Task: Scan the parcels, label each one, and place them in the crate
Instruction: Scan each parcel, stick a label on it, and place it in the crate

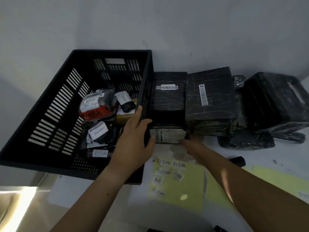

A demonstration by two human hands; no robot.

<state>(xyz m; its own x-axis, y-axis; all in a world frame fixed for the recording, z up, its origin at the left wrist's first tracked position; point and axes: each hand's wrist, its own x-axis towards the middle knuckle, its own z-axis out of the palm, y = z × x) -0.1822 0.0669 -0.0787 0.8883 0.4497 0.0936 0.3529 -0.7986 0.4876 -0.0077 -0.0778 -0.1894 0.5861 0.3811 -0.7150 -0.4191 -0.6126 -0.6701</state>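
Partly done: several labelled parcels (97, 104) in crate (50, 104), unlabelled stacks (210, 96) waiting; left hand (133, 143) gripping crate wall, right hand (192, 144) at bottom parcel (167, 135), grip unclear.

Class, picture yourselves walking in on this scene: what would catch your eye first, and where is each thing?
A big black crate fills the left, holding parcels marked RETURN, and the left hand grips its right wall. Right of it stand stacks of black-wrapped parcels with barcodes, the right hand at the foot of the nearest. In front lies a yellow sheet of RETURN labels.
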